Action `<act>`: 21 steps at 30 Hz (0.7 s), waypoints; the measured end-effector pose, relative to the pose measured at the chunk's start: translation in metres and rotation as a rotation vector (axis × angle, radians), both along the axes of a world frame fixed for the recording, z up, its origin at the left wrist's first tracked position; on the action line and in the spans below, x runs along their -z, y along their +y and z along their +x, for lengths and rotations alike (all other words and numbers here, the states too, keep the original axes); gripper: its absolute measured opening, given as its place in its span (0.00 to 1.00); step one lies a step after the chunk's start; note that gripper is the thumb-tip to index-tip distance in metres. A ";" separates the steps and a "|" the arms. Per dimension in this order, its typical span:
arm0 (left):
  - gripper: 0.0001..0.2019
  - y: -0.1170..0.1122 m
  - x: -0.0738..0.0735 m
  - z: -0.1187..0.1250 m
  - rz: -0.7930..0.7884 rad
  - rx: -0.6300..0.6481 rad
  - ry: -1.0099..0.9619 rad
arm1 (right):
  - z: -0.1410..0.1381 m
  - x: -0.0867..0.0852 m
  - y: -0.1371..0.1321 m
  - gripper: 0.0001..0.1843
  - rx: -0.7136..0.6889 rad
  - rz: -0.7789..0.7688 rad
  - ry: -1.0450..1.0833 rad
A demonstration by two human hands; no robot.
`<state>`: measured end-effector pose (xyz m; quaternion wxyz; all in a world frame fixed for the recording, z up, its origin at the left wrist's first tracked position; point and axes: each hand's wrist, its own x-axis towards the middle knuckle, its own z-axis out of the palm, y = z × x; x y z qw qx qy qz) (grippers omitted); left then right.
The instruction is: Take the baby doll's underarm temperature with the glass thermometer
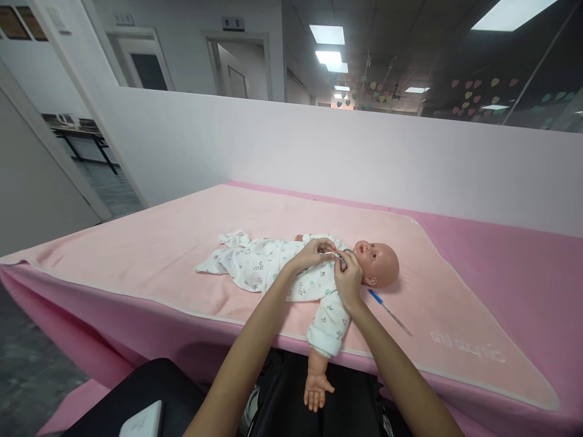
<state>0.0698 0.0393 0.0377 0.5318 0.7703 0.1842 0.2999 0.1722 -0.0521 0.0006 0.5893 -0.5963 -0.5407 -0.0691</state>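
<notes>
Left hand (319,253) and right hand (348,279) pinch the printed romper (257,261) at the neck; the baby doll (380,264) lies beneath them, already dressed, though work at the neck looks unfinished.

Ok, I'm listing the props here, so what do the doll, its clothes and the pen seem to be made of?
Doll: probably vinyl or soft plastic, since it looks smooth and molded with a faint sheen.
Clothes: soft fabric, perhaps cotton; matte, printed and creased in loose folds.
Pen: likely plastic, with a solid blue end and a seemingly see-through barrel.
</notes>
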 end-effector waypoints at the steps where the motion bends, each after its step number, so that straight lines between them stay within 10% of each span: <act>1: 0.12 0.000 -0.001 0.000 -0.006 0.000 0.003 | 0.000 0.000 0.000 0.15 0.004 -0.006 0.002; 21: 0.15 -0.002 -0.004 0.001 -0.166 -0.022 -0.037 | 0.001 -0.002 -0.002 0.13 0.010 -0.001 -0.006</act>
